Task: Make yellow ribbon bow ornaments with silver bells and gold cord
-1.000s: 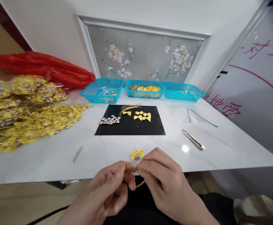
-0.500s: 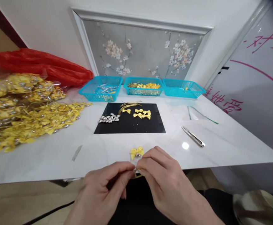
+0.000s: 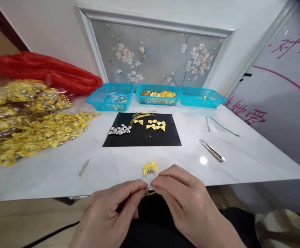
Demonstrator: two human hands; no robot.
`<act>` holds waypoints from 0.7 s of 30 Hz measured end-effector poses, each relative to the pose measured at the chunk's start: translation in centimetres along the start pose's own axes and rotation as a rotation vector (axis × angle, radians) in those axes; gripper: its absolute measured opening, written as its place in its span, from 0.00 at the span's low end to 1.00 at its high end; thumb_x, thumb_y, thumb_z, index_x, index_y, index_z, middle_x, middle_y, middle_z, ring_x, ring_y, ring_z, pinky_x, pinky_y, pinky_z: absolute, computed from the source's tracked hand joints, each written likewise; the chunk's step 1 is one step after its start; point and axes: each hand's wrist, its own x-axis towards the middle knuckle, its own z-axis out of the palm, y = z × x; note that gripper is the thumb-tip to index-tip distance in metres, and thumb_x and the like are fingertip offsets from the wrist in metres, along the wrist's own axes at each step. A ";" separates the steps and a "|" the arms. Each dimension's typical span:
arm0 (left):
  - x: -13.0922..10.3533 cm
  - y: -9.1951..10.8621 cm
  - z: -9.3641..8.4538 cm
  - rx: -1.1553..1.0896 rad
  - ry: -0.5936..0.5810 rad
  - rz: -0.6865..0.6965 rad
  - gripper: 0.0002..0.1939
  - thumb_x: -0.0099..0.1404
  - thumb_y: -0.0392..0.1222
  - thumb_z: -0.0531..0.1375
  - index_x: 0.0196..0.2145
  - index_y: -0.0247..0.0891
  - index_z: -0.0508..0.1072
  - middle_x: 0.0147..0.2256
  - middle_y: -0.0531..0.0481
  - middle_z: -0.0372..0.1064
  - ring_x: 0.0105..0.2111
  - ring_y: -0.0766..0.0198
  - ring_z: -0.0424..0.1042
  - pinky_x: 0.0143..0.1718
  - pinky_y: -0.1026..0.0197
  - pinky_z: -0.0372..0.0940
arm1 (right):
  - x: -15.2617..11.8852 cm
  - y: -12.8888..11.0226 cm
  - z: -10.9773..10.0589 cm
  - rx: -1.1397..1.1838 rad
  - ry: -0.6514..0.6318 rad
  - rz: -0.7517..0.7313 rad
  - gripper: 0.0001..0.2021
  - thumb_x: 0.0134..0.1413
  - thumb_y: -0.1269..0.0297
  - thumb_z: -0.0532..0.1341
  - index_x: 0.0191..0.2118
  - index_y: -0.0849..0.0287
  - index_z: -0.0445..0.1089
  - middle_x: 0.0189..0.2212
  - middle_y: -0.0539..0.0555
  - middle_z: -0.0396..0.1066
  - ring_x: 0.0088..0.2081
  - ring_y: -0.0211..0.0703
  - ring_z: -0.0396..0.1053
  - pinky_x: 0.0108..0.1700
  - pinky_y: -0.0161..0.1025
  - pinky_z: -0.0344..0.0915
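Observation:
My left hand (image 3: 114,208) pinches a thin gold cord (image 3: 151,193) between thumb and forefinger at the table's front edge. Just to its right, my right hand (image 3: 187,201) pinches the same cord, leaving a small gap between the fingertips. Beyond the fingers a yellow ribbon bow (image 3: 150,167) rests on the table, with a small silver bead (image 3: 151,171) at its centre. Fine clear thread appears to run from the bow toward both hands. The fingers hide how cord and thread join.
A black mat (image 3: 139,140) carries silver beads (image 3: 120,130), yellow bows (image 3: 156,127) and gold cords (image 3: 145,114). Three blue baskets (image 3: 157,101) line the back. Small scissors (image 3: 212,150) lie at right. Finished-looking yellow bow strings (image 3: 41,134) and a red bag (image 3: 44,74) fill the left.
The fingertips have drawn slightly apart, my right hand shifting a little to the right, and more of the thread shows between them. The bow has hardly moved.

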 end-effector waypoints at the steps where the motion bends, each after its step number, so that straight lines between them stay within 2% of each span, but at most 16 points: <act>1: -0.1 0.0 0.0 0.004 0.003 0.006 0.08 0.58 0.38 0.66 0.29 0.50 0.85 0.13 0.60 0.72 0.13 0.66 0.71 0.20 0.70 0.64 | 0.0 0.0 0.0 -0.004 -0.001 -0.002 0.12 0.65 0.82 0.56 0.41 0.62 0.76 0.35 0.56 0.74 0.35 0.43 0.71 0.36 0.40 0.73; 10: 0.0 0.0 0.1 0.026 0.002 0.058 0.08 0.60 0.38 0.64 0.31 0.49 0.85 0.14 0.60 0.73 0.13 0.66 0.73 0.21 0.70 0.66 | -0.1 0.1 0.1 -0.028 -0.033 -0.007 0.13 0.64 0.83 0.57 0.41 0.61 0.76 0.36 0.55 0.73 0.36 0.43 0.70 0.37 0.39 0.73; 21: 0.2 0.0 0.3 -0.064 -0.140 -0.015 0.13 0.63 0.38 0.61 0.26 0.47 0.84 0.14 0.58 0.70 0.14 0.65 0.69 0.21 0.68 0.62 | 0.0 0.4 0.7 -0.103 -0.042 0.001 0.13 0.65 0.82 0.55 0.39 0.59 0.73 0.34 0.56 0.73 0.36 0.46 0.68 0.36 0.42 0.71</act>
